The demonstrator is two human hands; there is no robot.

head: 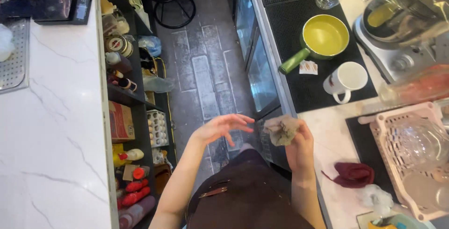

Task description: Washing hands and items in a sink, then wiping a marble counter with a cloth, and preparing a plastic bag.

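Note:
My right hand (299, 145) is closed around a crumpled grey-brown cloth (280, 129), held over the edge of the counter on the right. My left hand (223, 127) hovers just left of the cloth with its fingers spread, holding nothing, above the grey brick-pattern floor (206, 70). I wear a dark brown apron.
On the right counter: a green saucepan (322, 37) on a black mat, a white mug (346, 80), a dark red cloth (353, 174), a pink basket (381, 128) with clear glassware, and a blender. A white marble counter (51, 130) with a scale (61, 5) stands left, above shelves of bottles.

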